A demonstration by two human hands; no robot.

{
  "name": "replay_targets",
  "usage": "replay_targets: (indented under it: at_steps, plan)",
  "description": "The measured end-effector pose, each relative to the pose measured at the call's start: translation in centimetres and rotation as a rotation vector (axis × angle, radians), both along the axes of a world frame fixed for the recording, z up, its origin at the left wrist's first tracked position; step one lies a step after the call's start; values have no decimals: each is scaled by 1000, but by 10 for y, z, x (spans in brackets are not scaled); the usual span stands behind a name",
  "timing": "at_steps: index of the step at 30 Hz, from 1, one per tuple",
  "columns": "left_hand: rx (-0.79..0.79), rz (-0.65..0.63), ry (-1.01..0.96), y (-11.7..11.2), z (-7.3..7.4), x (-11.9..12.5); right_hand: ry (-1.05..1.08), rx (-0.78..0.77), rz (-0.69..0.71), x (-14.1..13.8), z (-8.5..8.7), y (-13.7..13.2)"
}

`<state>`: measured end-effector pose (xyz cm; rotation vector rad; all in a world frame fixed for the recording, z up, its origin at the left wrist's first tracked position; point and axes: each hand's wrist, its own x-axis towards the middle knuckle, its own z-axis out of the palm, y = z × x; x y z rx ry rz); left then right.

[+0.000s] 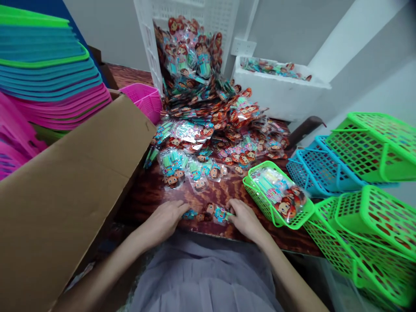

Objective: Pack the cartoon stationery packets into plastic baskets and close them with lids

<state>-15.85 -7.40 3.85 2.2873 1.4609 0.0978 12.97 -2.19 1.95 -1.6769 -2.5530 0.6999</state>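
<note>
My left hand (167, 216) and my right hand (243, 216) rest on the near edge of a dark wooden table (221, 190), fingers curled onto a small clear packet of cartoon-doll toys (209, 212) lying between them. Each hand pinches one end of the packet. Just right of my right hand stands a small green plastic basket (260, 199) with several such packets inside. A big heap of the same packets (208, 112) covers the table beyond my hands.
A large cardboard box flap (71, 182) rises at the left. Stacked coloured lids (45, 65) sit behind it, beside a pink basket (146, 97). Green and blue baskets (364, 173) pile up on the right. A white crate (191, 17) and a white foam box (279, 91) stand at the back.
</note>
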Motion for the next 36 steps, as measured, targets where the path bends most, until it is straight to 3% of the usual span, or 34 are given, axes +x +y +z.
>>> replay_targets:
  at_steps: [2,5,8,11,14,18,21,23,26,29,33,36]
  plan:
    - [11,-51,-5,-2,0,8,-34,56,83,-9,13,15]
    - [13,-104,-9,-5,2,17,-41,291,213,-23,35,33]
    - [2,-98,-13,-7,4,18,-49,442,64,-27,47,35]
    - [3,-52,-18,-9,4,9,-217,254,-215,-16,37,16]
    - [2,-32,-25,-7,2,1,-315,122,-300,-7,12,-8]
    - [-9,-51,-46,1,3,7,-278,284,-210,-20,-10,-1]
    - [-32,-33,-42,3,5,16,-137,403,-42,-35,-10,27]
    - [-32,-24,-38,2,4,17,-75,413,-79,-42,-8,39]
    - [-11,-8,-63,-3,1,11,-74,398,-227,-51,-10,33]
    - [25,-6,-67,-3,-1,7,22,354,-238,-60,-18,19]
    - [114,-44,-76,2,-4,9,376,46,-246,-69,-21,19]
    - [298,-78,-89,5,-7,13,475,-108,-192,-74,-10,24]
